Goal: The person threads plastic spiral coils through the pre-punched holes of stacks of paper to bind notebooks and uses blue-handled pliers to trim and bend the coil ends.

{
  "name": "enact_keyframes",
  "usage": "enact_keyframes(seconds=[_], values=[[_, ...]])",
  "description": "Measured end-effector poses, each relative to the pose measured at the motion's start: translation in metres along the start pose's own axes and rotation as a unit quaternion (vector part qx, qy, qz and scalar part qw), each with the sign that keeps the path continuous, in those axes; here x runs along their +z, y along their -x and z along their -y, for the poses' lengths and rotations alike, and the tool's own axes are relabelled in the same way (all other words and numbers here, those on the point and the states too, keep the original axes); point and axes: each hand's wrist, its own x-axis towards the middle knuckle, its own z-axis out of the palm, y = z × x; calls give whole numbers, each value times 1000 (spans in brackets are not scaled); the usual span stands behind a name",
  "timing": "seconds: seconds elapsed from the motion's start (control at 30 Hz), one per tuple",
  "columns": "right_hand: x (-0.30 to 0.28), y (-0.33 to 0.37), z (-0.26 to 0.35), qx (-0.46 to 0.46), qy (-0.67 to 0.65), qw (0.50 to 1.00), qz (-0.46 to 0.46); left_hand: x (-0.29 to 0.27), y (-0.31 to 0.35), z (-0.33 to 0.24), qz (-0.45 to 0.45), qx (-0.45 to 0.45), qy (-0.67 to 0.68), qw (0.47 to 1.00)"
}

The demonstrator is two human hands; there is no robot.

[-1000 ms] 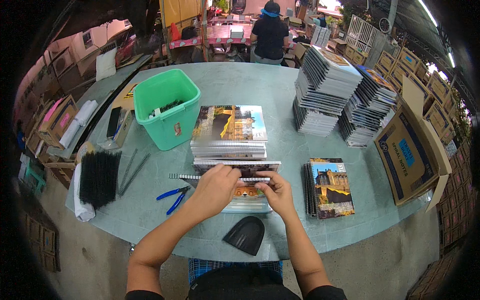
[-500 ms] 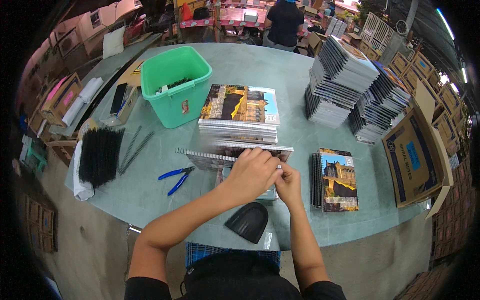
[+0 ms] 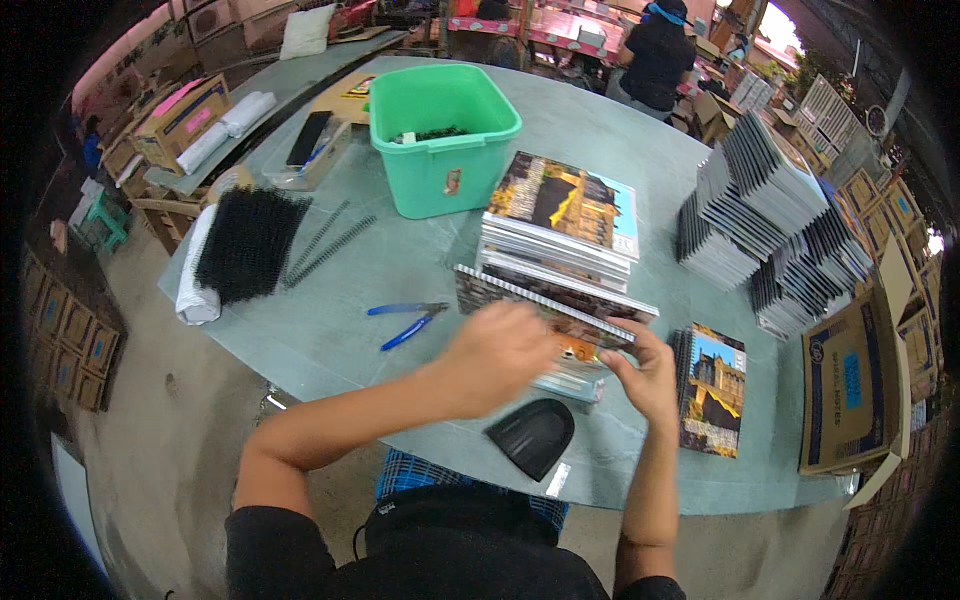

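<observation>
hands (image 3: 648,376) at spine-up notebook (image 3: 478,291)

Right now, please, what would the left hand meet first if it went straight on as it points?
Probably the notebook the right hand holds; the left hand is blurred, so depth is unclear.

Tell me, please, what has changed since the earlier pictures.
The left hand, now blurred, moved left along the notebook, away from the right hand; whether it touches is unclear. The right hand still holds the notebook's right end. The blue pliers and green bin stayed put.
</observation>
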Motion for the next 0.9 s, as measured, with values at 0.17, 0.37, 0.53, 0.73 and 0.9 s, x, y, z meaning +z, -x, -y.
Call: enact_keyframes(seconds=[0.17, 0.37, 0.53, 0.73, 0.9], values=[[33, -29, 73, -114, 328, 927, 142, -5, 121, 108, 211, -294, -33, 932], [135, -84, 73, -198, 324, 915, 136, 25, 141, 105, 215, -379, -124, 892], [130, -106, 62, -128, 275, 945, 126, -31, 88, 70, 115, -505, 351, 780], [136, -104, 77, -102, 251, 947, 173, -48, 63, 63, 68, -496, 428, 753], [132, -106, 69, -98, 222, 952, 186, -51, 57, 60, 98, -502, 389, 766]])
